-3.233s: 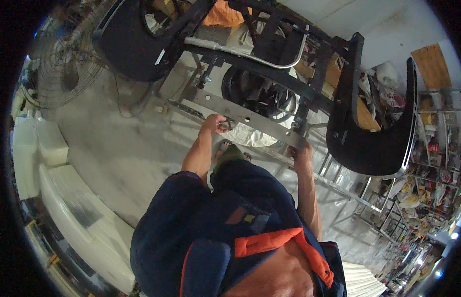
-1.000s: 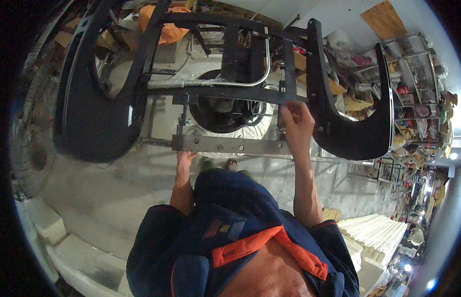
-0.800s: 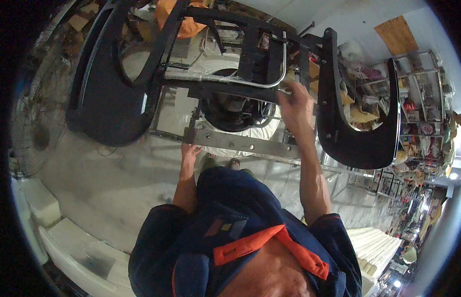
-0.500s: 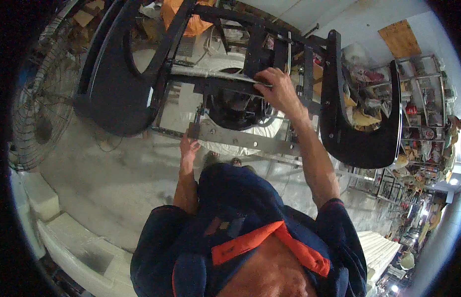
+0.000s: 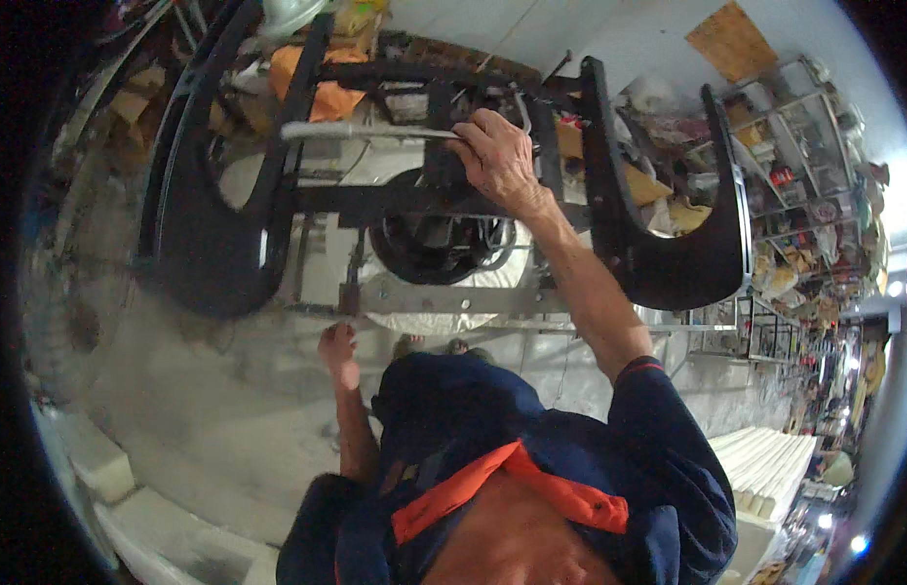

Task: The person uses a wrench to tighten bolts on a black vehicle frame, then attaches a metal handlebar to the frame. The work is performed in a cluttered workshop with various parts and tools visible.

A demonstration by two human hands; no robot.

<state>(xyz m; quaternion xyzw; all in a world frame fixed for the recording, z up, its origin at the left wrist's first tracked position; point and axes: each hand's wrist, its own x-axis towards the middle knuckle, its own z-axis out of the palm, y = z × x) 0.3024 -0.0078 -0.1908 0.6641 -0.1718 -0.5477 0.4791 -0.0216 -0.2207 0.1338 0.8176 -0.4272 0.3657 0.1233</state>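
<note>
A large black frame [image 5: 375, 201] with curved side panels stands in front of me. My right hand [image 5: 494, 161] is closed around one end of a long, slim, pale brush-like tool [image 5: 336, 130]. This tool reaches left above the frame, its far end thicker and whitish; its exact kind is unclear. My left hand [image 5: 338, 346] hangs just below the frame's near left corner, apart from it, with fingers curled and nothing visible in them. A bare metal bar [image 5: 424, 295] runs along the frame's near side. Behind it sits a round black part [image 5: 434, 239].
Shelves [image 5: 814, 195] crowded with goods line the right wall. An orange bag [image 5: 317, 86] lies beyond the frame. White wrapped blocks [image 5: 171, 526] are at lower left, and pale stacked strips [image 5: 765, 463] at lower right. The curved side panel [image 5: 214, 263] juts out at left.
My left hand has come off the frame's near left corner and drawn down. My right hand has moved left with the pale tool. The whole view has shifted, too.
</note>
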